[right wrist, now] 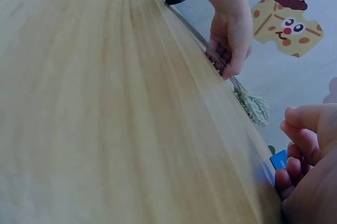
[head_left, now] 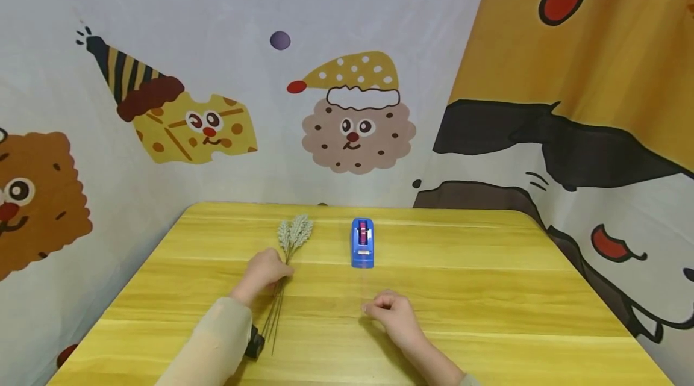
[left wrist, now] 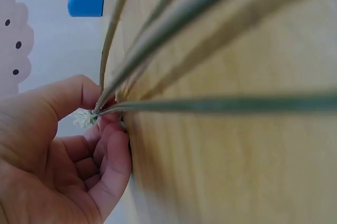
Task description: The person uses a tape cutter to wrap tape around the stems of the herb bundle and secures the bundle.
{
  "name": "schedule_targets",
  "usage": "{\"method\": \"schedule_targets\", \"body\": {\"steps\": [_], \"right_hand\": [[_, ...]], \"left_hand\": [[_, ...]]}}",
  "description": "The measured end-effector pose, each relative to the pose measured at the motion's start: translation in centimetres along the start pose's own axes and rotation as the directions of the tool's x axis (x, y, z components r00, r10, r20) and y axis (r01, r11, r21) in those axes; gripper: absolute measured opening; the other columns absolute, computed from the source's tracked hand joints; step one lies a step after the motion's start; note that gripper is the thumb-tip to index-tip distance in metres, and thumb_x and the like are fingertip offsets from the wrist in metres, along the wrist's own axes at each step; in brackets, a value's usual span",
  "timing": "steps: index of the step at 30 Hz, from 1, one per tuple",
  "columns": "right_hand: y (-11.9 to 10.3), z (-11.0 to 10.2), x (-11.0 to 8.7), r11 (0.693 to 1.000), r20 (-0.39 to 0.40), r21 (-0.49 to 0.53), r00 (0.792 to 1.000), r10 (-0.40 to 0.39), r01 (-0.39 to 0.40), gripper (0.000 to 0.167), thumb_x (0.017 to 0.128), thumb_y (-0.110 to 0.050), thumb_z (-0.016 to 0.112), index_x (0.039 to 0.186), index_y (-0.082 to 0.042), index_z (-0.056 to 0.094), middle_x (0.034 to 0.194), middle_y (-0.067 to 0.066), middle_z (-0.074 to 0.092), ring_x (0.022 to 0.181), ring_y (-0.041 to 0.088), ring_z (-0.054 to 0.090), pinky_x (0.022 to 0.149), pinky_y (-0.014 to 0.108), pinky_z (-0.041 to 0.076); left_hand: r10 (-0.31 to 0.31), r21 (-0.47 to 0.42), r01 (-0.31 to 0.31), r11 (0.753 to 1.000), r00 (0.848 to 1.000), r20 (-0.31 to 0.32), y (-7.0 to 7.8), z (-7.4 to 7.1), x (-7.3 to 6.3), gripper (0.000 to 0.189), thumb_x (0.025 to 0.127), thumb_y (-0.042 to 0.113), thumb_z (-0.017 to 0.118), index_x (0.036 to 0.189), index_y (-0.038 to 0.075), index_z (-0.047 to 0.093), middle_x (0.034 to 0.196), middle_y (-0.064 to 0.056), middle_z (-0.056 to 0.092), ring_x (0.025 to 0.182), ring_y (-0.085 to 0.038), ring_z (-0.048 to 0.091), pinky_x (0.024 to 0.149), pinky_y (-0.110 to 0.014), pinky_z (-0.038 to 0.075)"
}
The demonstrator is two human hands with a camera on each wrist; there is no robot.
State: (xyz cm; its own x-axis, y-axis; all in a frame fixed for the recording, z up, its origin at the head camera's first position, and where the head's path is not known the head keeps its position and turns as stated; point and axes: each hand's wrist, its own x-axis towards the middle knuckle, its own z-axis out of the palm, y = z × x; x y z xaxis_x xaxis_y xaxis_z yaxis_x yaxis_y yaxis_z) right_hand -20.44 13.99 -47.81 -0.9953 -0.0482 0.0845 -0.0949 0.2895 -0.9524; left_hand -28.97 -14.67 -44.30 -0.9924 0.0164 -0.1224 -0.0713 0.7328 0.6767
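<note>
I see the left hand (head_left: 265,270) pinching a bundle of thin stems (head_left: 278,301) between thumb and fingers. The bundle's pale, grain-like heads (head_left: 295,232) lie just beyond that hand, and the lower stems trail back from it, past a black device (head_left: 255,344) at its wrist. I can't tell whether the stems touch the wooden table (head_left: 488,289). Well apart to its right, the right hand (head_left: 396,317) has thumb and forefinger drawn narrow on a faint, clear tape strip (head_left: 364,283). The strip runs away from those fingertips to a blue tape dispenser (head_left: 362,258) with a pink roll (head_left: 362,232), ahead of the right hand and slightly left. Beyond both hands hangs a cartoon-printed cloth (head_left: 358,133).
</note>
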Motion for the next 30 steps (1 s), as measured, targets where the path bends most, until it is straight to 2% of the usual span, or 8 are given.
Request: {"method": "schedule_targets", "body": {"steps": [3,7,11,16,19,23,26,30], "right_hand": [[0.0,0.0,0.0,1.0,0.009,0.008,1.0,0.004,-0.004,0.019,0.08,-0.012,0.076,0.071,0.003,0.07,0.08,0.002,0.059,0.078,0.014,0.052,0.069,0.025,0.043],[0.1,-0.1,0.0,1.0,0.011,0.01,1.0,0.015,-0.015,0.02,0.081,-0.013,0.076,0.071,0.003,0.07,0.079,0.0,0.059,0.077,0.014,0.052,0.068,0.025,0.043],[0.2,0.0,0.1,1.0,0.01,0.003,1.0,0.021,-0.021,0.019,0.081,-0.013,0.076,0.071,0.003,0.07,0.079,0.0,0.058,0.077,0.014,0.051,0.069,0.025,0.043],[-0.5,0.0,-0.2,1.0,0.016,-0.013,1.0,0.022,-0.022,0.017,0.081,-0.01,0.075,0.072,0.004,0.07,0.079,0.0,0.058,0.077,0.014,0.051,0.067,0.024,0.043],[-1.9,-0.1,-0.7,1.0,0.021,-0.011,1.0,0.013,-0.013,0.015,0.081,-0.006,0.074,0.073,0.005,0.07,0.078,0.002,0.059,0.076,0.015,0.051,0.067,0.025,0.043],[-3.7,-0.5,-1.4,1.0,0.02,0.005,1.0,0.008,-0.008,0.014,0.08,-0.004,0.073,0.072,0.007,0.068,0.077,0.003,0.058,0.077,0.015,0.051,0.068,0.025,0.043],[-4.0,-0.6,-1.6,1.0,0.016,0.013,1.0,0.005,-0.006,0.015,0.08,-0.005,0.073,0.071,0.007,0.068,0.077,0.002,0.058,0.077,0.015,0.051,0.069,0.025,0.043],[-3.7,-0.6,-1.5,1.0,0.02,0.006,1.0,0.006,-0.006,0.016,0.081,-0.005,0.073,0.072,0.007,0.068,0.078,0.002,0.058,0.077,0.015,0.051,0.068,0.025,0.043]], "left_hand": [[-0.001,-0.009,0.001,1.0,1.0,-0.003,-0.1,-0.1,-0.1,0.04,0.081,0.014,0.069,0.05,0.013,0.045,0.044,0.0,0.043,0.039,-0.015,0.044,0.042,-0.028,0.043],[0.004,-0.018,-0.004,1.0,1.0,0.015,-0.2,-0.3,0.0,0.033,0.086,0.014,0.065,0.055,0.005,0.06,0.051,-0.005,0.058,0.044,-0.018,0.055,0.047,-0.03,0.048],[-0.016,-0.089,0.02,0.996,0.999,0.049,-0.2,-0.7,0.1,0.029,0.088,0.009,0.06,0.061,-0.001,0.066,0.058,-0.009,0.065,0.05,-0.02,0.062,0.047,-0.029,0.05],[-0.027,-0.213,0.045,0.976,0.996,0.084,0.0,-1.2,0.2,0.031,0.093,0.006,0.054,0.068,-0.006,0.068,0.059,-0.012,0.065,0.048,-0.019,0.062,0.044,-0.027,0.047],[-0.024,-0.377,0.071,0.923,0.992,0.127,0.0,-1.5,0.3,0.029,0.097,0.005,0.05,0.083,-0.014,0.066,0.062,-0.013,0.064,0.048,-0.018,0.06,0.048,-0.029,0.05],[-0.009,-0.595,0.11,0.796,0.985,0.17,0.0,-2.1,0.8,0.029,0.101,0.006,0.047,0.11,-0.02,0.056,0.073,-0.011,0.062,0.057,-0.017,0.063,0.057,-0.032,0.055],[-0.001,-0.683,0.115,0.721,0.986,0.164,0.1,-2.4,1.1,0.035,0.102,0.01,0.046,0.121,-0.019,0.049,0.081,-0.009,0.061,0.066,-0.018,0.067,0.062,-0.03,0.057],[-0.022,-0.723,0.12,0.68,0.989,0.144,0.7,-2.6,0.9,0.039,0.104,0.017,0.046,0.127,-0.014,0.047,0.086,-0.008,0.061,0.07,-0.019,0.068,0.065,-0.029,0.057]]}}
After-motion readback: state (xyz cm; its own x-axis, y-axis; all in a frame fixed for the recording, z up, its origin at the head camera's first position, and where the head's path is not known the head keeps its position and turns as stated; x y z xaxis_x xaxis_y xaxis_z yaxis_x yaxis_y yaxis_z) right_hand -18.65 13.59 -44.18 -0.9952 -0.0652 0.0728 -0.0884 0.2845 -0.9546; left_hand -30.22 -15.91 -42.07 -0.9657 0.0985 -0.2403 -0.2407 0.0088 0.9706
